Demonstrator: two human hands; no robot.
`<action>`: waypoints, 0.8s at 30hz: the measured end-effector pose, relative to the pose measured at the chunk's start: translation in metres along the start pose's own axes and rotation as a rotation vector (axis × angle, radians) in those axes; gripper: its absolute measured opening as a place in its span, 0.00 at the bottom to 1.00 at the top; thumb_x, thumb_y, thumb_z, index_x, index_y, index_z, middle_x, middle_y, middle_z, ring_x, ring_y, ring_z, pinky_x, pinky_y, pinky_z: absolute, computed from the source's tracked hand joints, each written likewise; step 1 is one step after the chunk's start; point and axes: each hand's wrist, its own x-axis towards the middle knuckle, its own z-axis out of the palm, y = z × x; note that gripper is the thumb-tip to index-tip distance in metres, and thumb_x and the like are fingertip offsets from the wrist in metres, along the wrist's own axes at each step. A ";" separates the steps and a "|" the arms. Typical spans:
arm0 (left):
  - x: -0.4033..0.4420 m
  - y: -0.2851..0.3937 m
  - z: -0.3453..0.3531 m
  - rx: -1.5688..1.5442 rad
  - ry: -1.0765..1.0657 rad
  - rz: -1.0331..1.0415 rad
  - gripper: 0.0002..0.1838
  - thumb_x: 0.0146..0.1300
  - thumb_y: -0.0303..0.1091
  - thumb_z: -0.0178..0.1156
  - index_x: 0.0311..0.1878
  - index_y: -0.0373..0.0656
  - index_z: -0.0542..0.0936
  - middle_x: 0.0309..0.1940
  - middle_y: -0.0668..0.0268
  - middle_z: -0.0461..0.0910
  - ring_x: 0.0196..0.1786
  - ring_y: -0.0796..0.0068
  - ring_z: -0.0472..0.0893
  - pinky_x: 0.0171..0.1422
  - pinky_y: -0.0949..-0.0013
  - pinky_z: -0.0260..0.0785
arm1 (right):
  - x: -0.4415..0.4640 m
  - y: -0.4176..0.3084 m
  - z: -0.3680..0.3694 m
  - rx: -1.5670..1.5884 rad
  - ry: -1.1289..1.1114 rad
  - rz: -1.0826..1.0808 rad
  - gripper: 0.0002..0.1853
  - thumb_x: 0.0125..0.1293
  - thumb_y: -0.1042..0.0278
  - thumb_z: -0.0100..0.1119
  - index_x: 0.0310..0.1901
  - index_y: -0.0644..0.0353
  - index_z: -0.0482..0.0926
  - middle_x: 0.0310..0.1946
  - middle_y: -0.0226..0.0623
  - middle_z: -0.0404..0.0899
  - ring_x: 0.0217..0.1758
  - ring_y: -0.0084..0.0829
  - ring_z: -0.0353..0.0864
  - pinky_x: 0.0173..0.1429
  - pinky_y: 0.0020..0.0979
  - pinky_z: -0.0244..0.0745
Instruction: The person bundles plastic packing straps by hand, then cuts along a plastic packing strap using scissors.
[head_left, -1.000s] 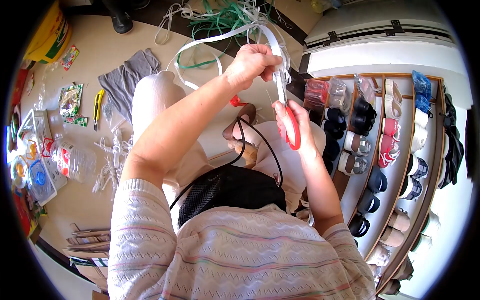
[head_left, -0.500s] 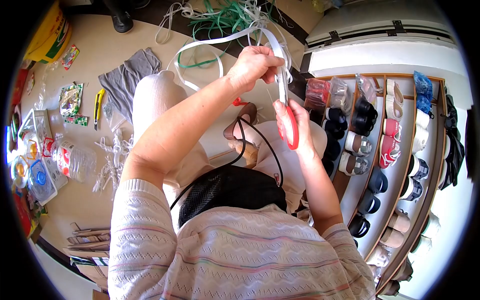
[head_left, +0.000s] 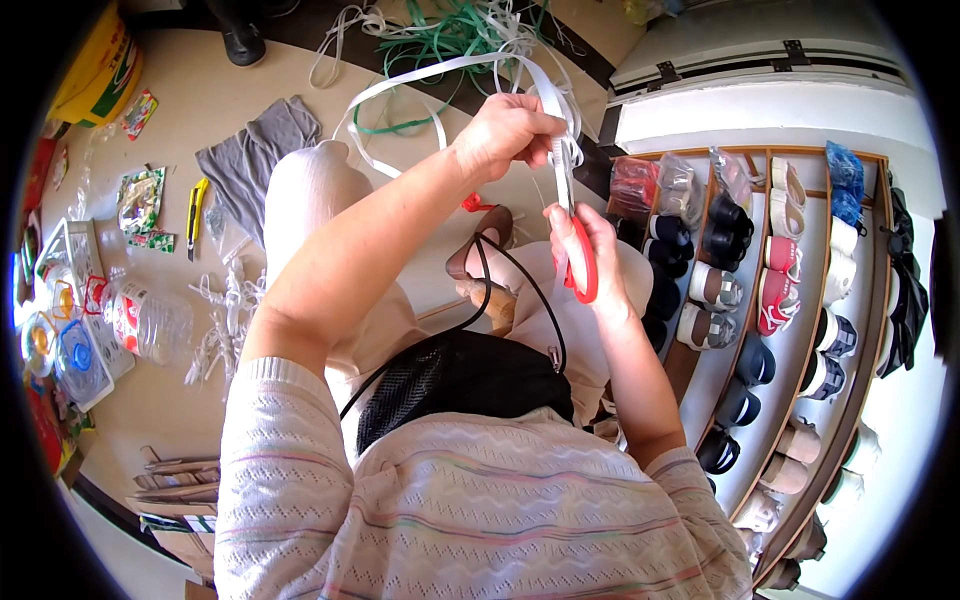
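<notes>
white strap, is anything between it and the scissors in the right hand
Nothing visible: the red-handled scissors in the right hand point up along the white strap. The left hand pinches the strap close beside the blade tips; actual blade contact is unclear.

The person is wearing a pale knit top (head_left: 480,500) with openwork zigzags and thin coloured stripes, some pinkish, its sleeves (head_left: 280,450) ending near the elbows in ribbed cuffs (head_left: 275,370). Plain cream trousers (head_left: 312,190) are showing below, along with a brown shoe (head_left: 500,228), while the left hand (head_left: 505,137) and right hand (head_left: 603,258) are both showing bare and ungloved.
</notes>
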 end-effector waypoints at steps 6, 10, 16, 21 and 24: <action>0.000 -0.001 0.000 -0.033 0.019 0.001 0.07 0.53 0.27 0.62 0.25 0.39 0.74 0.17 0.68 0.74 0.14 0.80 0.71 0.17 0.77 0.62 | -0.002 -0.006 0.003 0.012 -0.005 0.063 0.16 0.64 0.57 0.56 0.36 0.64 0.73 0.15 0.21 0.63 0.15 0.13 0.58 0.19 0.18 0.54; 0.004 0.002 -0.005 -0.085 0.014 0.025 0.07 0.53 0.27 0.62 0.25 0.38 0.74 0.17 0.67 0.74 0.14 0.80 0.71 0.18 0.77 0.62 | -0.003 -0.006 0.004 -0.018 -0.001 0.052 0.16 0.64 0.56 0.57 0.35 0.64 0.73 0.15 0.21 0.63 0.15 0.13 0.58 0.19 0.18 0.53; 0.004 0.000 -0.003 -0.042 0.022 0.006 0.06 0.53 0.26 0.62 0.25 0.38 0.74 0.18 0.65 0.75 0.14 0.78 0.72 0.17 0.78 0.63 | 0.000 -0.003 -0.001 -0.004 -0.008 0.035 0.16 0.65 0.55 0.55 0.36 0.64 0.72 0.15 0.22 0.63 0.15 0.14 0.58 0.19 0.19 0.54; 0.001 -0.001 0.001 -0.051 0.032 0.012 0.06 0.53 0.26 0.62 0.25 0.38 0.74 0.18 0.65 0.75 0.14 0.78 0.71 0.17 0.78 0.63 | 0.000 -0.010 -0.002 0.012 -0.022 0.076 0.17 0.64 0.55 0.55 0.36 0.64 0.72 0.14 0.22 0.63 0.15 0.14 0.59 0.19 0.19 0.55; -0.001 -0.001 0.002 -0.060 0.026 0.013 0.06 0.54 0.26 0.61 0.26 0.37 0.74 0.18 0.65 0.74 0.13 0.78 0.70 0.17 0.77 0.63 | -0.003 -0.010 0.001 -0.027 0.013 0.052 0.16 0.64 0.55 0.56 0.35 0.64 0.73 0.14 0.22 0.63 0.15 0.14 0.59 0.19 0.19 0.54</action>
